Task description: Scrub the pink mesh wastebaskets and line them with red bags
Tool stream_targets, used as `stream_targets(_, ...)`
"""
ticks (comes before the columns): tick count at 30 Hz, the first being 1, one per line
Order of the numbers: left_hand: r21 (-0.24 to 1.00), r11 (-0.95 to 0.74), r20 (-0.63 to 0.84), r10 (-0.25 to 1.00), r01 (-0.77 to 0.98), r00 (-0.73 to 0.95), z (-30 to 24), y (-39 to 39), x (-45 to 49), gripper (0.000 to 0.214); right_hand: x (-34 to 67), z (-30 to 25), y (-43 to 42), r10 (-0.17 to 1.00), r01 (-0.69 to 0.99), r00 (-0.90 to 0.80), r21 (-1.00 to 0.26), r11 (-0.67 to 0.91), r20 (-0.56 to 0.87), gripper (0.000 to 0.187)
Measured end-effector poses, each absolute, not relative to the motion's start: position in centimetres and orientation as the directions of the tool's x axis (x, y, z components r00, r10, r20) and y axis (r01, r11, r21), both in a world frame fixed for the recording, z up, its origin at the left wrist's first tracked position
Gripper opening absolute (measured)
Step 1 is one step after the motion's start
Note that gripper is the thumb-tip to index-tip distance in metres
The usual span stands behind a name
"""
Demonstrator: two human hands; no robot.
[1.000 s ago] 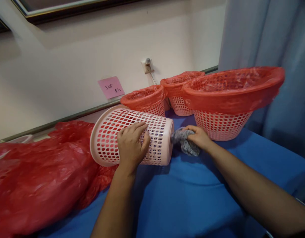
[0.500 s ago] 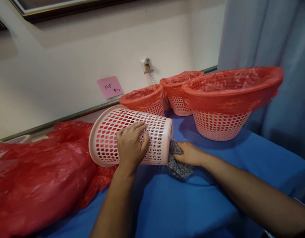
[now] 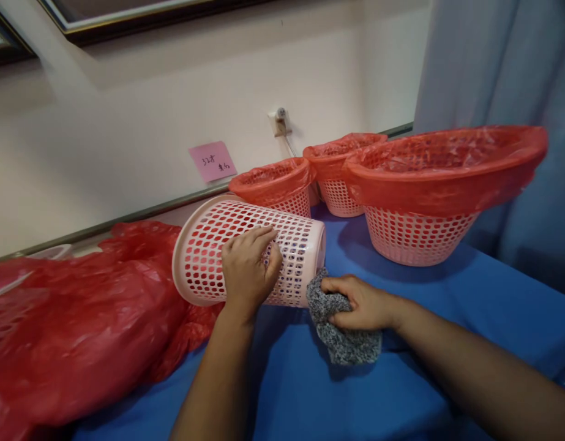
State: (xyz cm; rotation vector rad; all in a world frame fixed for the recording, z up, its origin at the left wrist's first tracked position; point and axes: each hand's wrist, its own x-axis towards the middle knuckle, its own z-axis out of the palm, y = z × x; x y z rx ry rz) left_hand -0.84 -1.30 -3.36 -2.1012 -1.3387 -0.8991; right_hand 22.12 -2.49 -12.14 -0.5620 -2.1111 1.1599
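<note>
A pink perforated plastic wastebasket lies on its side, its wide rim to the left and its base to the right. My left hand grips its near side, fingers curved over the holes and thumb apart. In my right hand is a bunched grey speckled cloth. The cloth touches the lower edge of the basket's base, and its loose end hangs down over the blue tablecloth. Fingers behind the cloth are partly hidden.
Behind stand a small basket and another small basket, both lined with red bags. A large lined basket stands at right. Red plastic bags heap up at left. A pink note and a socket are on the wall.
My right hand and the cloth have moved down from the middle of the basket's base to its lower edge, and more cloth shows. The left hand keeps its place. The view has shifted slightly.
</note>
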Motion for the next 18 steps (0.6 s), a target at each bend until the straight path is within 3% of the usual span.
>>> stream_targets(5,0.039,-0.442,0.780,0.574,0.896,0.250,-3.3,-2.1,-0.9,0.027,22.8,-12.5,-1.5,0.640,0.101,-0.756,-0.942,0.319,0.135,0.025)
stream_targets(9,0.206,-0.373,0.928,0.368,0.905,-0.060,-2.7,-3.2,-3.3,0.039,23.4,-13.0,-1.0,0.603,0.037,-0.797,-0.997,0.074,0.015,0.032)
stream_targets(11,0.327,-0.311,0.927,0.289,0.892,-0.239,-2.6,-3.6,-5.6,0.051,23.7,-13.1,-1.0,0.603,-0.016,-0.798,-0.999,-0.046,-0.015,0.034)
stream_targets(13,0.504,-0.288,0.849,0.337,0.814,-0.406,-2.8,-4.0,-8.2,0.062,24.1,-13.4,-1.0,0.628,-0.045,-0.776,-0.988,-0.150,-0.060,0.038)
stream_targets(15,0.689,-0.284,0.702,0.487,0.667,-0.519,-3.4,-4.6,-10.3,0.064,24.6,-14.0,-0.9,0.674,-0.068,-0.731,-0.972,-0.225,-0.105,0.043)
stream_targets(18,0.818,-0.277,0.540,0.672,0.504,-0.507,-4.5,-6.5,-11.6,0.051,25.5,-15.3,-0.2,0.744,-0.116,-0.652,-0.950,-0.291,-0.148,0.048)
